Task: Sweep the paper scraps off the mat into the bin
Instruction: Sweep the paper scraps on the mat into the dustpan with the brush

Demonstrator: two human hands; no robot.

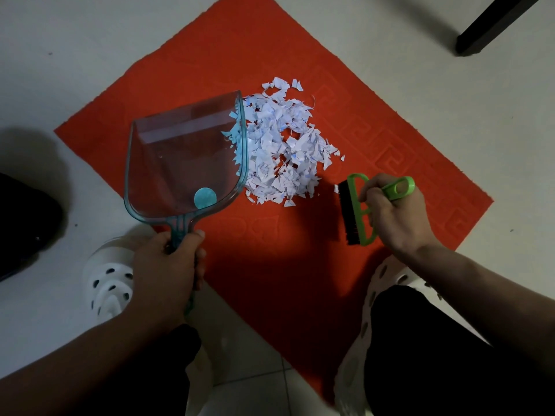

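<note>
A heap of white paper scraps (282, 148) lies in the middle of the red mat (300, 265). My left hand (168, 271) grips the handle of a clear teal dustpan (183, 163), whose open right-hand edge touches the left side of the heap; a few scraps lie just inside that edge. My right hand (393, 214) grips the green handle of a small black-bristled brush (357, 211), which stands on the mat a little right of and nearer than the heap. No bin is in view.
White perforated clogs sit by my legs, one (108, 280) at the lower left and one (387, 277) at the lower right. A dark object (27, 223) lies at the left edge. A black furniture leg (492, 25) stands on the floor at the top right.
</note>
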